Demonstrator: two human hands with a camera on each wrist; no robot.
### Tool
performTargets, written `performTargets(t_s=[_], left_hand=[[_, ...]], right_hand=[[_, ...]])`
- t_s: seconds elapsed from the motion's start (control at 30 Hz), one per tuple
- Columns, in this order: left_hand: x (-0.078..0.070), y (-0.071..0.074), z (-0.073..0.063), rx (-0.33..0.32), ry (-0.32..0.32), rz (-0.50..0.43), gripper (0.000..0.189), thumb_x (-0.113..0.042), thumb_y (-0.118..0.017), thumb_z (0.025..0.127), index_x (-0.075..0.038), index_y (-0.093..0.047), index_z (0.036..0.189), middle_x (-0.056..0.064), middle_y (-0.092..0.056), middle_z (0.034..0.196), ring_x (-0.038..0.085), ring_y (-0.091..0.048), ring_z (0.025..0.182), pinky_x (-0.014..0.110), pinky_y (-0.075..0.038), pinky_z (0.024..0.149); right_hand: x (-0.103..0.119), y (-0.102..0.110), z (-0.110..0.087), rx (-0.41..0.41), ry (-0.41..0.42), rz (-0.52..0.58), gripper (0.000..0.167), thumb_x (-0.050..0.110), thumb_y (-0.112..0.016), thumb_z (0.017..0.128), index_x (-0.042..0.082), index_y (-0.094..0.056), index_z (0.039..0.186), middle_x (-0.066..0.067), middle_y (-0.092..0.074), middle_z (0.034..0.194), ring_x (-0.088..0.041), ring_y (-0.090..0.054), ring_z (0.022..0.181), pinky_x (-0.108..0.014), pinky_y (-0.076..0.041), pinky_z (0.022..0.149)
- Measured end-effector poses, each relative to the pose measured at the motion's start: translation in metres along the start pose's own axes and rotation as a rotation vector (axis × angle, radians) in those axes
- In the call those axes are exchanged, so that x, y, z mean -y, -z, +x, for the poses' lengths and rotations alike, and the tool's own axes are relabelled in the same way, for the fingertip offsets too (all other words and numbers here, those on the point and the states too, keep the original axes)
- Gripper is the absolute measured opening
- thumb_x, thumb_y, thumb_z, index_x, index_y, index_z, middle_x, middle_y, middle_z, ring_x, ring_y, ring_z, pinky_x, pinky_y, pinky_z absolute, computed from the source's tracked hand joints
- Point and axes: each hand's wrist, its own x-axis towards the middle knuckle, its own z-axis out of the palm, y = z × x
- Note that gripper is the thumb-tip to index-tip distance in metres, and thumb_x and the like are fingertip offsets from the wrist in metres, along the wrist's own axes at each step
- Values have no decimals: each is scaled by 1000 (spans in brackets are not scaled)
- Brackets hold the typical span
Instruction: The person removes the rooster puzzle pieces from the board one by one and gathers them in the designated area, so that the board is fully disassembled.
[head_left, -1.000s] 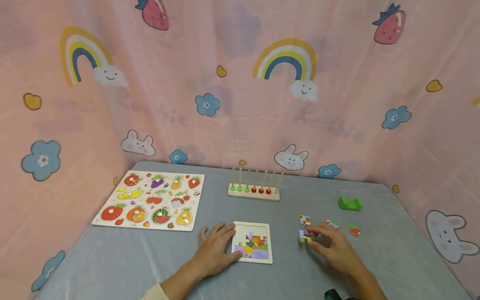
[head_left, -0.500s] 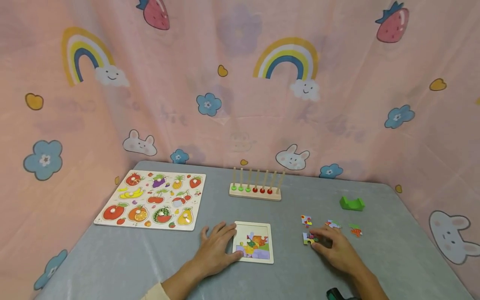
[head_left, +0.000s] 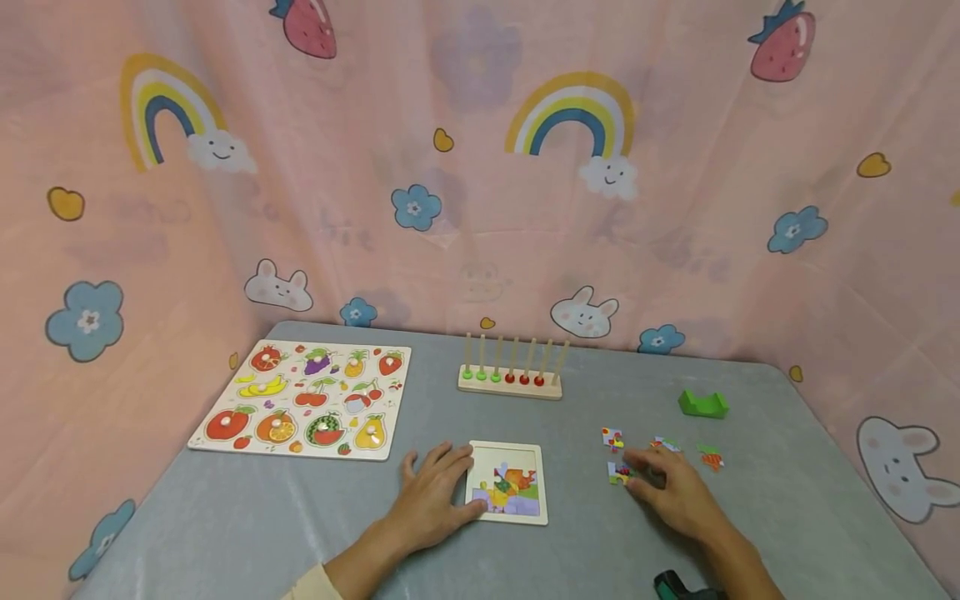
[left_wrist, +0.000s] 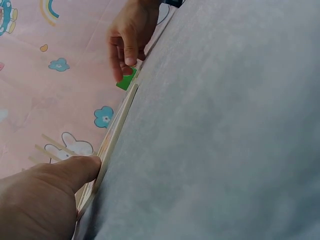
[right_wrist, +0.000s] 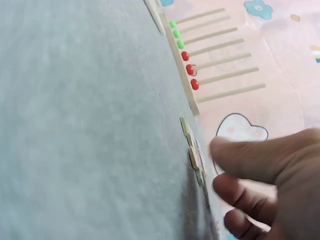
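Observation:
My left hand point(head_left: 435, 498) rests on the left side of a square jigsaw tray point(head_left: 542, 487), its extended thumb touching the rim in the left wrist view. A partly assembled colourful picture point(head_left: 513, 492) fills the tray's lower part. My right hand point(head_left: 682, 496) hovers beside a loose jigsaw piece point(head_left: 618, 473) on the table; in the right wrist view, thumb and fingers stand apart with nothing visible between them. Another jigsaw piece point(head_left: 612, 439) lies just behind it. Farther right are a partly covered piece point(head_left: 666, 445) and an orange-and-green piece point(head_left: 710, 457).
A fruit peg puzzle board point(head_left: 300, 400) lies at the left. At the back stands a wooden peg rack point(head_left: 510, 383) with green and red beads. A green block point(head_left: 702, 404) sits at the back right, and a dark object point(head_left: 675, 586) at the front edge.
The loose piece by my right hand has shifted slightly right. My right fingers have drawn back from over it, so more of it shows. My left hand stays on the tray.

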Motion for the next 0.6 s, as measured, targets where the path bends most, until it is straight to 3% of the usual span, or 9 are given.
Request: performTargets(t_s=[0.13,0.3,0.6], left_hand=[[1,0,0,4,1,1,61,-46,-73,81,-8,-61,127,1,-51,139,29,-37,132,68,-12,97],[0,-1,0,0,0,1,61,-46,-73,81,-7,-61,126,2,-51,139,30,-37,132,68,-12,97],[1,-1,0,-4,-6,8,60,-46,-73,81,-8,-62,126,1,-51,139,30,-37,132,68,-13,97]], right_hand=[[14,9,2,7,-36,-18,37,11,-78,80,5,-69,116,-3,-63,100,-26,-54,97,-48,-43,80],[34,18,5,-67,63,3,38,13,-80,80,4,-69,115,-4,-62,96,-26,-53,96,-47,-43,76],[74,29,13,-76,107,34,39,20,-79,82,9,-68,117,0,-60,106,-25,-48,106,-51,-41,79]])
